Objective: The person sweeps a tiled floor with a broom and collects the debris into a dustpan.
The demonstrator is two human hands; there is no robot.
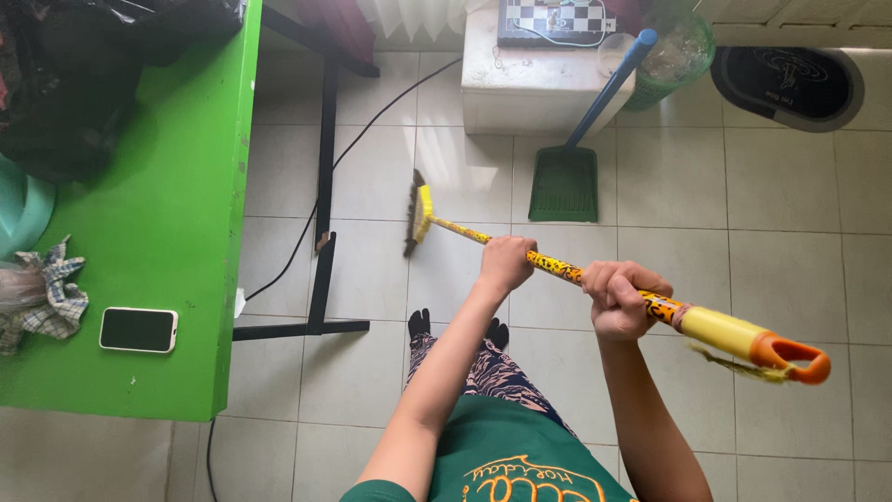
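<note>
Worktop [177, 214] lies left of the broom [557, 270]; a phone [138, 329] lies on it. Dustpan [564, 183] stands beyond the broom, leaning on a box [530, 88].

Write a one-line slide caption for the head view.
Both hands, left and right, grip a yellow broom on tiled floor near a green dustpan.

Both bare arms are extending forward and down from the torso. Left hand [506, 263] is closing in a full fist, knuckles up, lower and further forward. Right hand [621, 297] is closing in a fist too, nearer the body, wrist bent, fingers [609, 321] curling underneath. Hands are staying near, not touching.
</note>
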